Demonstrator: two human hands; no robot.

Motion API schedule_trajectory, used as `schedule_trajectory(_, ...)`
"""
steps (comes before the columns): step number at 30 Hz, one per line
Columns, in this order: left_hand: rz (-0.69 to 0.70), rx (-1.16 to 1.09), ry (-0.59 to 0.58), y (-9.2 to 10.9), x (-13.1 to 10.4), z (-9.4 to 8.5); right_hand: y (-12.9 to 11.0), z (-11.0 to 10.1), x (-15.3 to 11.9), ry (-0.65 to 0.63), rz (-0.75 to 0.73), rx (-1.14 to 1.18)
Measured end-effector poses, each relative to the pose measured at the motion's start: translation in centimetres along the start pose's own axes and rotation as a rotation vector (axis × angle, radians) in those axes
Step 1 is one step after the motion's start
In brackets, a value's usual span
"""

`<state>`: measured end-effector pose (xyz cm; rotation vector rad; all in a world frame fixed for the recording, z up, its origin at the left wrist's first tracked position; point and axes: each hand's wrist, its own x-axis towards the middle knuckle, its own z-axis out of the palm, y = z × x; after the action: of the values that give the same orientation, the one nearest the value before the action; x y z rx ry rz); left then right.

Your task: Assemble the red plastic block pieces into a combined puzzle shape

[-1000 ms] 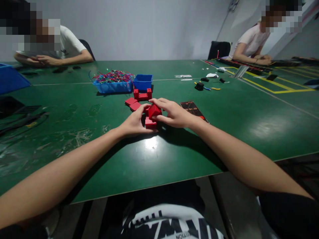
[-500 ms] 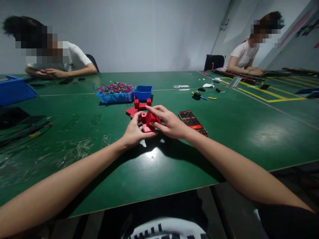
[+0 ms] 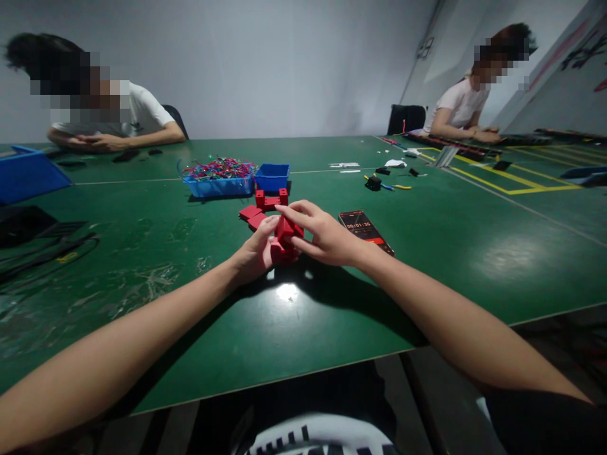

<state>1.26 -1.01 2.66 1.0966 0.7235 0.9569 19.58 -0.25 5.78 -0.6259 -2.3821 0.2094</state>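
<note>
Both my hands meet over the table around red block-like parts. My left hand (image 3: 258, 253) is closed on a red bracket-like piece (image 3: 283, 253), its thumb on top. Between the fingers and thumb of my right hand (image 3: 325, 235) is a red block (image 3: 286, 229), held just above that piece; whether the two are joined, I cannot tell. Just beyond my hands lies a red U-shaped bracket (image 3: 272, 201) with upright ends. Flat red pieces (image 3: 251, 213) rest to its left, partly behind my left hand.
A phone (image 3: 364, 230) showing a timer lies right of my right hand. Behind are a blue tray of coloured wires (image 3: 219, 180) and a small blue bin (image 3: 273, 177). Pliers (image 3: 396, 187) and a black block (image 3: 374, 182) lie farther right. Two people sit across the green table (image 3: 303, 328).
My left hand has turned, tilting the lower red piece so its open recess no longer faces up. My right hand stays almost in place, still gripping the red block.
</note>
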Motion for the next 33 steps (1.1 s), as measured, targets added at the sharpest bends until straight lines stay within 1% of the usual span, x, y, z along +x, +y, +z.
schedule_trajectory(4,0.002,-0.003,0.044,0.2,-0.2,0.5,-0.5,0.2,-0.1,0.013,0.007,0.057)
schedule_trajectory(8,0.019,-0.036,0.048,0.0,-0.3,0.5,-0.6,0.8,-0.1,0.061,0.008,0.111)
schedule_trajectory(13,0.113,-0.02,0.035,-0.5,0.0,0.3,-0.7,1.7,-0.2,0.153,0.021,0.145)
schedule_trajectory(19,0.12,-0.048,0.082,-0.8,0.0,0.3,-0.6,1.8,-0.3,0.157,-0.018,0.104)
schedule_trajectory(22,0.118,-0.075,0.059,-0.7,0.1,0.3,-0.5,2.1,-0.3,0.176,-0.021,0.077)
schedule_trajectory(24,0.102,-0.106,0.039,-0.5,0.2,0.4,-0.6,2.4,-0.4,0.221,0.02,0.039)
schedule_trajectory(27,0.035,-0.182,0.039,-0.2,0.3,0.5,-0.6,2.9,-0.4,0.28,0.144,0.003)
schedule_trajectory(30,-0.012,-0.245,0.06,0.0,0.4,0.5,-0.3,3.0,-0.4,0.251,0.211,0.013)
schedule_trajectory(33,-0.01,-0.272,0.087,-0.2,0.6,0.5,0.0,3.0,-0.5,0.263,0.214,0.027)
